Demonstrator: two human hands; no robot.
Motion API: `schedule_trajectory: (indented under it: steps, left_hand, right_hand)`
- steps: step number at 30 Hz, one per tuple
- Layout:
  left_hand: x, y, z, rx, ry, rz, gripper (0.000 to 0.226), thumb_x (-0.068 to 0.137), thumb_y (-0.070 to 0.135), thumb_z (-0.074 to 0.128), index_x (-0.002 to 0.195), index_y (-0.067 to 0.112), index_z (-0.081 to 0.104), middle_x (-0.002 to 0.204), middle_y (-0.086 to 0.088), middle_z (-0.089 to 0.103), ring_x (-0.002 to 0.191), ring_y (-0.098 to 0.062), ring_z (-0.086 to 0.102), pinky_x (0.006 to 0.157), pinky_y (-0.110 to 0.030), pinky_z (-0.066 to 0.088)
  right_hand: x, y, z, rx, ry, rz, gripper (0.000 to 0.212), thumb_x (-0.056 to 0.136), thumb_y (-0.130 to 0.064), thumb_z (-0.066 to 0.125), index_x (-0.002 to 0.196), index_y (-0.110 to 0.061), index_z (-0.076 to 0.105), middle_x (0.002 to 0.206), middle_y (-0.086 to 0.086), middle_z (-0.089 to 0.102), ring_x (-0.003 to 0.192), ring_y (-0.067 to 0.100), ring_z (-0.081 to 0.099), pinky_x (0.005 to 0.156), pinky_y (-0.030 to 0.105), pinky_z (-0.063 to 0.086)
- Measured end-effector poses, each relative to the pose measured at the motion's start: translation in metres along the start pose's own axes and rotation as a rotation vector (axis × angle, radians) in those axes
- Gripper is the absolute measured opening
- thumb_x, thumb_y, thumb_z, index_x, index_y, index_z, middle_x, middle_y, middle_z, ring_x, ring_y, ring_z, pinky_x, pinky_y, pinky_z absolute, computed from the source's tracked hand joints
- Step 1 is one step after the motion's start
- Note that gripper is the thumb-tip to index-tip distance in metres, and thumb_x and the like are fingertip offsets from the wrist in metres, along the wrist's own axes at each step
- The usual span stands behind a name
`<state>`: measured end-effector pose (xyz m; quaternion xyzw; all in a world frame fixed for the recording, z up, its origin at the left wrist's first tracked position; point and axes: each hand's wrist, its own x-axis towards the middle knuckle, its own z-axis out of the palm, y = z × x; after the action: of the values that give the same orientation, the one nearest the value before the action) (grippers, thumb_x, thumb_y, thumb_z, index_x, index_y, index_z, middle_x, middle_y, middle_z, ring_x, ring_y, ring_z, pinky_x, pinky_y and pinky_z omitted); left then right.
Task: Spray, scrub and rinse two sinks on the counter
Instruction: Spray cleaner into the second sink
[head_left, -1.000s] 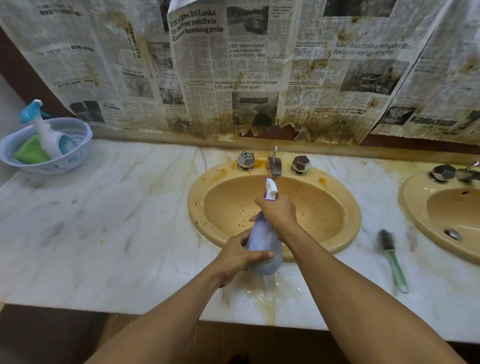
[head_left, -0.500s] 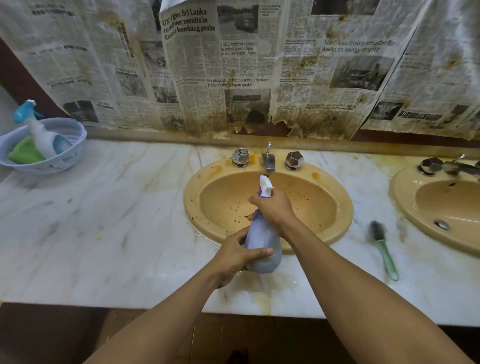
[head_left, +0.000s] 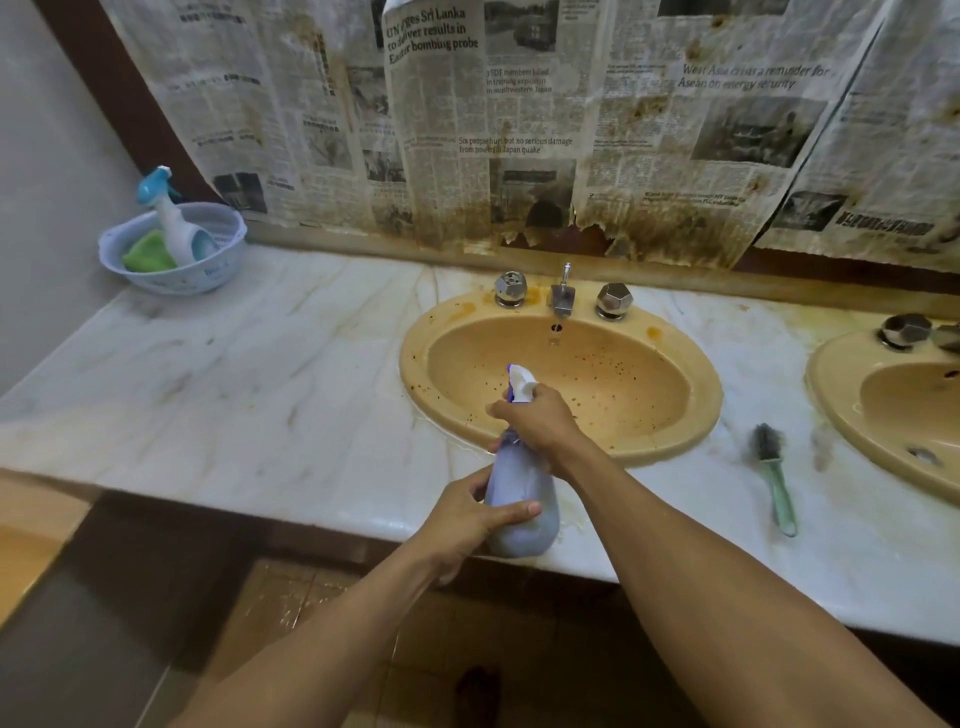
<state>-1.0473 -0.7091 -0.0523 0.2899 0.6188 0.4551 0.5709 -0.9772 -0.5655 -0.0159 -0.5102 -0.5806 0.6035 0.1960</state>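
A pale lilac plastic spray bottle (head_left: 522, 506) is held in both hands at the six o'clock edge of the white veined marble counter (head_left: 260, 389). Its body hangs over the counter's front lip, tilted so that its white nozzle points toward twelve o'clock, over the seven o'clock rim of the nearer yellow-tan oval ceramic sink (head_left: 413, 366). The left hand (head_left: 470, 519) grips the bottle's lower body from nine o'clock, thumb laid across the front and fingers curled behind it. The right hand (head_left: 540, 421) is wrapped round the neck just beneath the nozzle; whether a finger presses the trigger cannot be told.

The nearer sink's basin is speckled with dark brown spots, and orange stains mark its rim near the chrome tap (head_left: 562, 299) at twelve o'clock, which stands between two faceted metal knobs. At three o'clock of this sink a dark-bristled brush with a mint-green handle (head_left: 774, 475) lies flat on the counter, between it and a second yellow-tan sink (head_left: 831, 387) cut off by the frame's edge.

Far off at ten o'clock, a pale blue perforated plastic basket (head_left: 171, 278) sits in the counter's corner, holding a white spray bottle with a teal head (head_left: 174, 228) and a green cloth (head_left: 148, 254). Stained, torn newspaper sheets (head_left: 519, 130) cover the wall behind.
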Motion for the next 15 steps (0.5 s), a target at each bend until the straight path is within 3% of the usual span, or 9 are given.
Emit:
schedule_trajectory:
  steps: [2,7,10,15]
  left_hand:
    - [-0.008,-0.003,0.002,0.006,0.018,0.011,0.098,0.050,0.061,0.096,0.136,0.027,0.063,0.124,0.009,0.073,0.117,-0.018,0.067,0.103,-0.047,0.055]
    - [-0.029,-0.014,0.006,0.023,0.020,0.017,0.097,0.054,0.061,0.095,0.139,0.027,0.061,0.125,0.011,0.072,0.115,-0.015,0.068,0.100,-0.042,0.057]
    - [-0.038,-0.020,0.009,-0.006,0.031,0.013,0.091,0.059,0.056,0.094,0.139,0.026,0.061,0.123,0.009,0.073,0.112,-0.016,0.069,0.094,-0.036,0.060]
    - [-0.050,-0.023,0.009,-0.054,0.024,0.005,0.066,0.072,0.039,0.090,0.132,0.025,0.065,0.117,0.006,0.075,0.108,-0.017,0.072,0.082,-0.028,0.061]
  right_hand:
    - [-0.007,0.001,0.000,0.045,-0.070,-0.008,0.020,0.081,-0.010,0.073,0.084,-0.010,0.053,0.079,0.010,0.052,0.052,0.029,0.063,0.073,0.052,0.061]
    - [-0.025,0.007,0.001,0.006,-0.095,0.022,0.012,0.083,-0.002,0.061,0.081,-0.008,0.050,0.073,0.010,0.047,0.049,0.031,0.064,0.057,0.035,0.054]
    - [-0.033,0.012,0.004,-0.022,-0.097,0.020,0.011,0.081,-0.004,0.061,0.080,-0.008,0.051,0.073,0.008,0.050,0.052,0.033,0.068,0.059,0.033,0.053]
    - [-0.036,0.017,0.007,0.041,-0.178,0.036,0.019,0.081,-0.008,0.072,0.085,-0.010,0.054,0.085,0.011,0.056,0.061,0.039,0.071,0.072,0.051,0.061]
